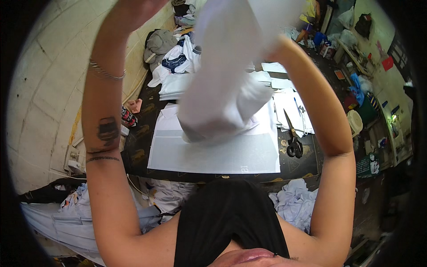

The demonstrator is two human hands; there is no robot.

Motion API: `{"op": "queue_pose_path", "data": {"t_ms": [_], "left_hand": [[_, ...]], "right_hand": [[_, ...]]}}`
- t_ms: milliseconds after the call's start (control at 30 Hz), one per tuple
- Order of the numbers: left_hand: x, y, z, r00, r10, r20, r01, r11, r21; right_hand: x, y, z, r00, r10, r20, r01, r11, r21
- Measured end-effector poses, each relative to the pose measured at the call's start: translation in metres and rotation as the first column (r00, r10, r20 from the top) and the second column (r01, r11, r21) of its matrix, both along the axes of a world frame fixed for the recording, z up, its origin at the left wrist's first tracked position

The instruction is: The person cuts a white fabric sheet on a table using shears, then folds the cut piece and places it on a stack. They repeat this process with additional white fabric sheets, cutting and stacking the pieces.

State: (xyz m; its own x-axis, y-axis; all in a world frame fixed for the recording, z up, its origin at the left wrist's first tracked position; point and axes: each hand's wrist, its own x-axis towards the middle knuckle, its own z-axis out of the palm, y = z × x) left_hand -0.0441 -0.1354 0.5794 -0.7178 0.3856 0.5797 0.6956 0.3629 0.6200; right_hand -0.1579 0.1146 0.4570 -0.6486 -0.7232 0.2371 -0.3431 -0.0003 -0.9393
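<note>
Raised high over a dark worktop (302,167), a white fabric piece (222,89) hanging in loose folds, lifted clear so that it can drop open and free of the sheets below. Left hand (138,11) up at the top edge of the frame, closed around the cloth's upper part as far as can be seen, fingers mostly cut off by the frame. Right hand (271,51) largely hidden behind the fabric; grip cannot be told, though the cloth hangs from that side too. Thin silver bracelet (106,71) on the left wrist.

Directly beneath, flat white rectangular fabric panels (213,153) stacked square on the worktop, edges aligned, apparently kept smooth for cutting. Just to the right, black-handled scissors (292,138) lying blades away, within easy reach of the right arm. Further back, heaps of white and navy garments (178,62) and more cut white pieces (284,84). Below the worktop's near edge, a crumpled pile of pale blue cloth (296,202), seemingly set aside.
</note>
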Motion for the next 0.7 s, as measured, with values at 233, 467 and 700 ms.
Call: {"op": "queue_pose_path", "data": {"t_ms": [233, 467, 700], "left_hand": [[-0.030, -0.019, -0.073, 0.926, -0.145, 0.349, 0.297, 0.852, -0.431], [-0.019, -0.109, -0.010, 0.994, 0.101, 0.041, -0.109, 0.928, 0.356], [-0.015, -0.126, 0.008, 0.940, 0.334, 0.068, -0.341, 0.932, 0.127]], "right_hand": [[-0.001, 0.144, 0.000, 0.904, 0.208, -0.373, -0.044, 0.914, 0.404], [-0.030, 0.129, 0.028, 0.879, 0.185, -0.439, 0.110, 0.818, 0.565], [-0.006, 0.196, -0.111, 0.986, 0.102, 0.129, -0.143, 0.920, 0.365]]}}
